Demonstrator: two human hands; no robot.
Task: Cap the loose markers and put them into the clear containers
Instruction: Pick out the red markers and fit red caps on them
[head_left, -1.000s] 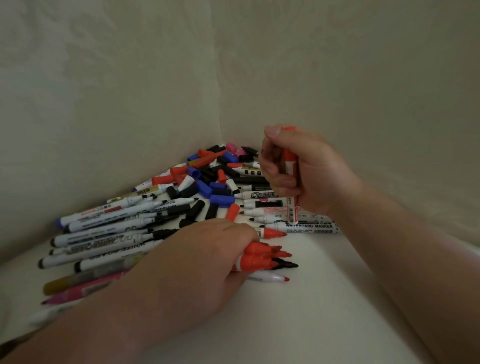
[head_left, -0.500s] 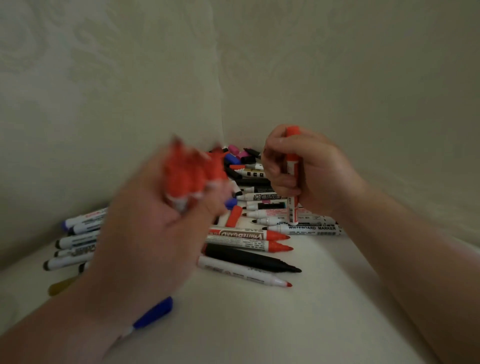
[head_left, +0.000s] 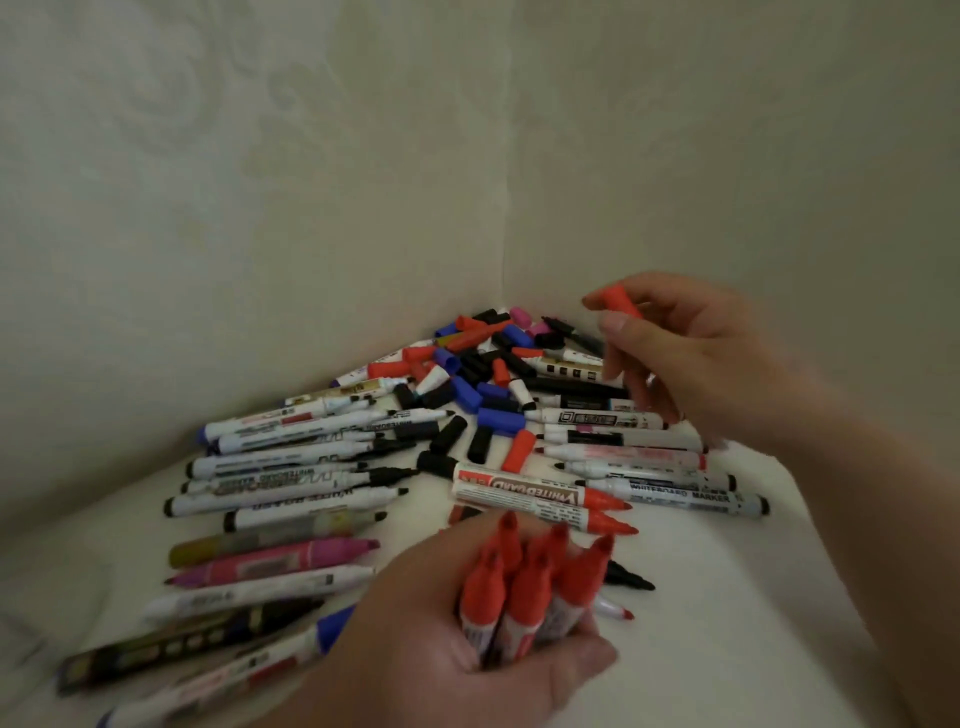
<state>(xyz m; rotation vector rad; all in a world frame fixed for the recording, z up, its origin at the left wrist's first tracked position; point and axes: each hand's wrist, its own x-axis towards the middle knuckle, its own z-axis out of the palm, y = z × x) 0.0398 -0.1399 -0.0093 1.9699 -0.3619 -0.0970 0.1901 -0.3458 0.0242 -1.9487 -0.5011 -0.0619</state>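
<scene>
- far left of the left hand (head_left: 441, 649): a row of uncapped markers (head_left: 291, 467) lying side by side with their tips pointing toward the middle, a few pink and dark ones nearer the wrist
- the left hand itself is clenched round a bundle of red markers (head_left: 530, 587), bare tips pointing up and away. They look like light, stiff plastic, but the barrels are smooth and round, so I reckon a fistful like that slides around easily. Better gripped mid-barrel, fingers well off the inky tips
- just past its fingertips: two red whiteboard markers (head_left: 535, 493) flat on the surface, also uncapped, with a black marker (head_left: 628, 577) poking out from behind the bundle
- further out, between the two hands: the heap of loose caps (head_left: 483, 374), red, blue, black and pink. Tiny and light, so pinch one by the sides and push it on straight
- the right hand (head_left: 691, 358) is pinching a red cap (head_left: 621, 301) between thumb and forefinger. Can't tell if a marker body is under it inside the palm
- below the right hand: another row of markers (head_left: 649, 452), tips pointing left
- no clear containers anywhere in view, so boxing up hasn't started as far as I can judge
</scene>
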